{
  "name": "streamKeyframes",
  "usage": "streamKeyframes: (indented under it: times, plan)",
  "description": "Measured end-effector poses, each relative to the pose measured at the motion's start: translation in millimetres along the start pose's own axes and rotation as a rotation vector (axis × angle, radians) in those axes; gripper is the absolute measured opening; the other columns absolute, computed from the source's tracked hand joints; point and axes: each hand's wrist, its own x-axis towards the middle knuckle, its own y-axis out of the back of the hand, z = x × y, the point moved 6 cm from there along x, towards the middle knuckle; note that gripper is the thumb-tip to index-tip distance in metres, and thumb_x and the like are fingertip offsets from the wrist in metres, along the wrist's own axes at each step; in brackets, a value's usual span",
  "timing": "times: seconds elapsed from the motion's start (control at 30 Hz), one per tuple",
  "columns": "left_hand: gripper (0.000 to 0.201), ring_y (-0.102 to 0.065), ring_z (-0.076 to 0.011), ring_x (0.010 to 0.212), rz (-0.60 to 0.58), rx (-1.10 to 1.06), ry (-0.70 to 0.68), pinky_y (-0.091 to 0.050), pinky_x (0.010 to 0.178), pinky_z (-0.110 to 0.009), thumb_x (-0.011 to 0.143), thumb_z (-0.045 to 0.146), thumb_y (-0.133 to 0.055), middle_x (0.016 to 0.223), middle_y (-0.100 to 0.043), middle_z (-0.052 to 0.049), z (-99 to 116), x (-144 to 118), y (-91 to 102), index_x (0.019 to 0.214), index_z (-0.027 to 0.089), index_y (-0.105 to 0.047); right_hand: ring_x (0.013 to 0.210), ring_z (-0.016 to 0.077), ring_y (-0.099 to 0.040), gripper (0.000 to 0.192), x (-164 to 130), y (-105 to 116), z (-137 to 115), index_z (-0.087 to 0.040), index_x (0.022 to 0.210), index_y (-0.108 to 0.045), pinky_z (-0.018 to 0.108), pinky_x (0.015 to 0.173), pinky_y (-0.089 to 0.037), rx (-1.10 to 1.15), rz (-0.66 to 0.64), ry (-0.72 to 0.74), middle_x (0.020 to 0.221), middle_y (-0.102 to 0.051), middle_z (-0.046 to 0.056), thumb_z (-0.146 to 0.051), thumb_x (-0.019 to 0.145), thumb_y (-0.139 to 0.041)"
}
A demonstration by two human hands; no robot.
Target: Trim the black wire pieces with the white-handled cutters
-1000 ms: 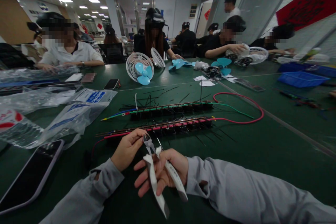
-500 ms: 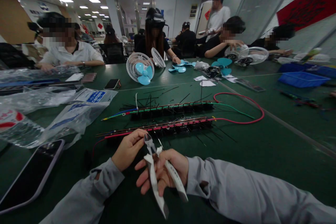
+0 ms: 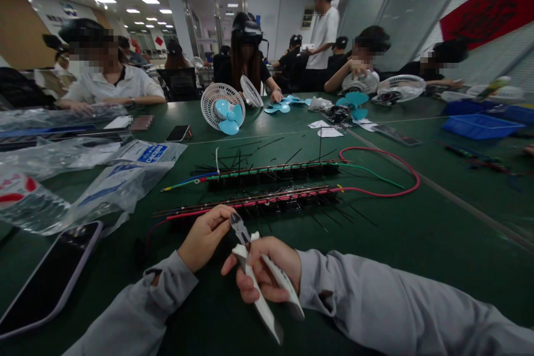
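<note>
My right hand [image 3: 275, 258] is wrapped round the white handles of a pair of diagonal cutters [image 3: 263, 311]. Their metal head points up and left, beside the fingertips of my left hand [image 3: 204, 236]. Those fingers are pinched together at the near side of a long black strip with red wire [image 3: 300, 196]; whatever lies between them is hidden. Thin black cable-tie tails stick out along this strip. Behind it lies a second black strip with green wire [image 3: 275, 171], with more tails and one upright white tie [image 3: 217, 160].
Left are a phone [image 3: 50, 278], a plastic bottle [image 3: 31, 206] and clear bags [image 3: 125, 178]. A red cable [image 3: 417, 178] loops at right. Fan parts, including a white fan grille [image 3: 211, 105], and a blue tray [image 3: 479, 127] lie further back. Several people sit across the green table [image 3: 417, 267].
My right fingers have closed round the cutters, drawing the handles nearer together. A thin strand by the cutter head no longer shows. The standing person in back has moved left.
</note>
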Motion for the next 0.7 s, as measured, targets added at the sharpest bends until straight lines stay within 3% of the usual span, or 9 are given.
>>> streamKeyframes:
  times: [0.1,0.7]
  plan:
    - [0.016,-0.056,-0.0178,0.084,-0.006,0.002,0.002,-0.046,0.077,-0.029,0.083,0.029,-0.056,0.092,-0.058,-0.007,-1.4,0.1,0.3,0.082,0.015,-0.061,0.053,0.0158,-0.051,0.044,-0.7,-0.9,0.0,-0.008,0.103,-0.051,0.015,0.021,-0.021,0.000,-0.001,-0.015,0.061,-0.047,0.004,-0.020,0.063,-0.041]
    - [0.016,-0.055,-0.0161,0.080,0.014,0.005,-0.001,-0.046,0.075,-0.028,0.083,0.030,-0.055,0.087,-0.056,-0.005,1.7,-0.4,-0.9,0.080,0.015,-0.058,0.050,0.0126,-0.045,0.038,-2.9,-4.3,-0.6,-0.011,0.098,-0.051,0.013,0.022,-0.018,-0.010,0.030,-0.042,0.061,-0.042,0.002,-0.020,0.062,-0.041]
